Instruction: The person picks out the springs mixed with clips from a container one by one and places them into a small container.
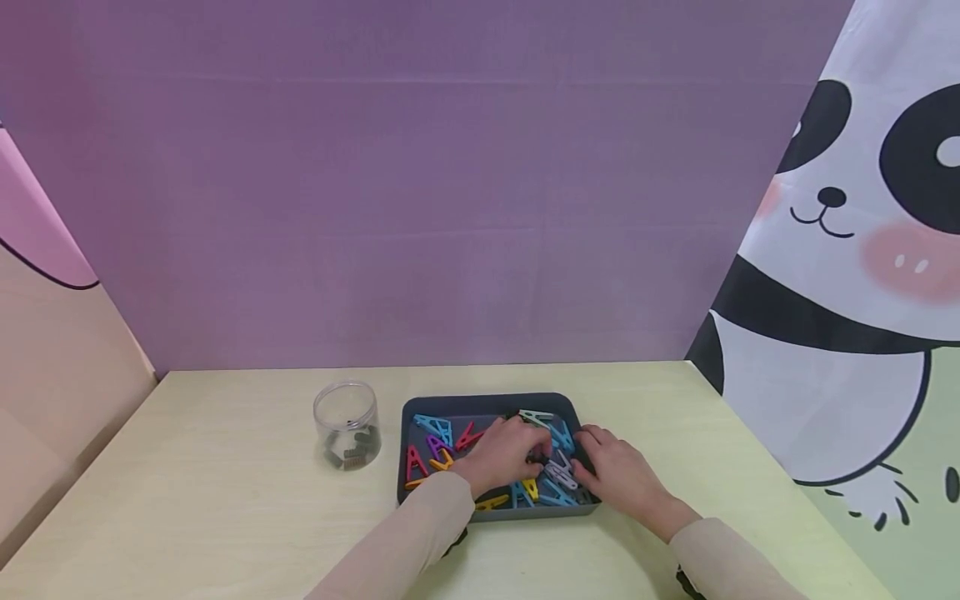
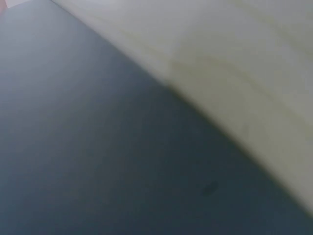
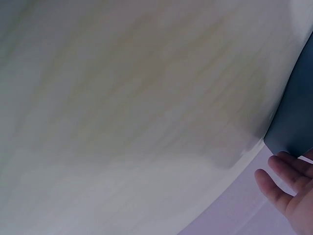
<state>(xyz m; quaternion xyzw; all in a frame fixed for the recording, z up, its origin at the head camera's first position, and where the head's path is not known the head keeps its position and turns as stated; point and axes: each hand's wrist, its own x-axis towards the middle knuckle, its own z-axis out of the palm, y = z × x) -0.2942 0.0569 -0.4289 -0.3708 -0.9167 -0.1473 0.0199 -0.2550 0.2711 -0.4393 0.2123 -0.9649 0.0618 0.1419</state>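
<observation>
A dark grey tray [image 1: 480, 406] holds several plastic clothespins, among them a light blue clothespin [image 1: 435, 427], a red one, a purple one and yellow ones. My left hand [image 1: 504, 454] reaches over the tray, its fingers bent down among the clothespins. Something dark shows between its thumb and fingers, and I cannot tell whether they grip it. Beside the thumb lies a pale grey clothespin [image 1: 559, 473]. Against the tray's right rim rests my right hand [image 1: 624, 475], fingers loosely extended. The right wrist view shows those fingers [image 3: 279, 193] at the tray's outer wall [image 3: 296, 112].
Left of the tray stands a clear round jar [image 1: 347, 421] with several small dark pieces at its bottom. Both sit on a light wooden table [image 1: 225, 500]. Behind rises a purple backdrop [image 1: 420, 208], and a panda-print sheet [image 1: 825, 292] hangs at the right.
</observation>
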